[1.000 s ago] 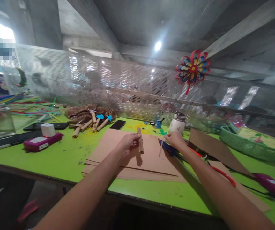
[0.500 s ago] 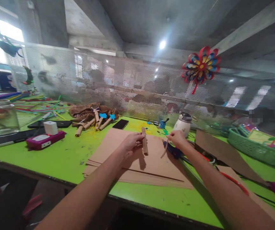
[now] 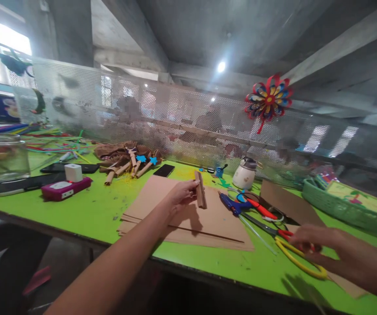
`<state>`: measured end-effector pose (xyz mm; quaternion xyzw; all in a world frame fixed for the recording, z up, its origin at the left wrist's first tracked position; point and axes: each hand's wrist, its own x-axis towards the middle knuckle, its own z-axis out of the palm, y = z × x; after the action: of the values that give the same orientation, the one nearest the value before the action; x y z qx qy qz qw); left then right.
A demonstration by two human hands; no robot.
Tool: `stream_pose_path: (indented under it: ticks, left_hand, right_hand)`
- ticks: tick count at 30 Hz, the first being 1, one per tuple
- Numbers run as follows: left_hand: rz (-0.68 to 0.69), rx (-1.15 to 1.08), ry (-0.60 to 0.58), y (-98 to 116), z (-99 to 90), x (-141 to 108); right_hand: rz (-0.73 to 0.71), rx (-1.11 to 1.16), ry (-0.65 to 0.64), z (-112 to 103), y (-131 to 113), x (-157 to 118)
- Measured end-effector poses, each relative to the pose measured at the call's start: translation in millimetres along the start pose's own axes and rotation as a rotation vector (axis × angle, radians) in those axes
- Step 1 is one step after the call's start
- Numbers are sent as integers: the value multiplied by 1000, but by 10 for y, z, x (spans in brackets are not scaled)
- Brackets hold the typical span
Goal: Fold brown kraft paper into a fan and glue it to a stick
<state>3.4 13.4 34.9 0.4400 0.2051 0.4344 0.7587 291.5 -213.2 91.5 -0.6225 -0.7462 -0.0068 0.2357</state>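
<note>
My left hand (image 3: 184,193) is closed around a small folded brown cardboard piece (image 3: 200,190), held upright over a stack of brown paper sheets (image 3: 182,223). At the right, my right hand (image 3: 316,245) hovers by the handles of the large scissors (image 3: 301,258), which have red and yellow grips; its fingers are partly bent and blurred, and whether they touch the handles is unclear. A blue glue gun (image 3: 236,204) lies on the right part of the stack, with the scissor blades beside it.
Behind stand a white flask (image 3: 245,174) and a black phone (image 3: 164,170). Rolled paper figures (image 3: 132,162), a purple box (image 3: 66,189) and a glass jar (image 3: 5,159) are on the left. A green basket (image 3: 349,210) sits at the right, near brown card (image 3: 287,201).
My right hand has moved right, from near the glue gun to the scissors, and the thin strip it held no longer shows in it. My left hand keeps the cardboard piece, slightly turned.
</note>
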Motion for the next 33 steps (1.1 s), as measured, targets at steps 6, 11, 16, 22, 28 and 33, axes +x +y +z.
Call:
stream_pose_path:
  ticks: [6, 11, 16, 22, 28, 33]
  left_hand:
    - [58, -39, -106, -14, -13, -2]
    - [138, -78, -129, 0, -70, 10]
    - [154, -64, -122, 10, -69, -3]
    - [99, 66, -145, -11, 5, -43]
    - [21, 193, -216, -140, 15, -42]
    - [-25, 180, -293, -190, 52, -33]
  right_hand:
    - [-25, 247, -7, 471, -563, 749]
    - [41, 665, -140, 1188, -778, 1367]
    - [114, 1068, -192, 1565, -831, 1485]
    - [127, 1108, -100, 1646, -802, 1403]
    - [220, 1068, 10, 1664, -847, 1334]
    - [264, 963, 22, 1707, -821, 1337]
